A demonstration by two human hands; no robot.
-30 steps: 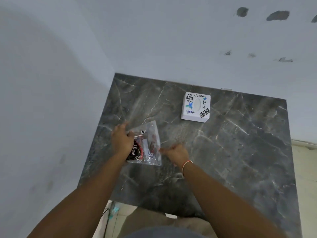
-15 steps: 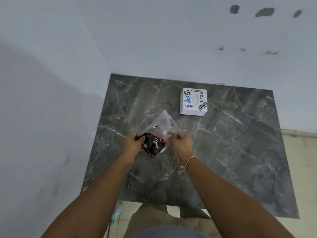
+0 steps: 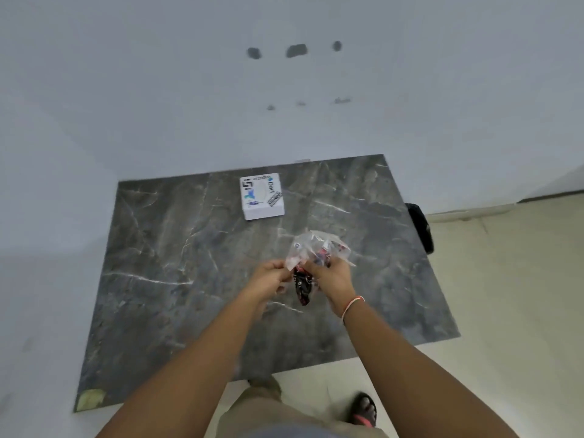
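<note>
A clear plastic bag point(image 3: 311, 248) with red and dark contents is held up above the dark marble table point(image 3: 177, 254). My left hand point(image 3: 268, 278) pinches its left edge and my right hand point(image 3: 330, 275) grips its right side. A dark wrapper with red print point(image 3: 301, 287) hangs down between my two hands, at the bag's lower end. Whether it is still inside the bag I cannot tell.
A white box point(image 3: 261, 196) with stickers on top lies near the table's far edge, close to the pale wall. A black object point(image 3: 422, 227) sits at the table's right edge. Beige floor lies to the right; a sandalled foot point(image 3: 363, 409) stands by the near edge.
Both hands have lifted the bag off the table and turned it, so the dark wrapper now hangs below. The view has swung, shifting the table and box left.
</note>
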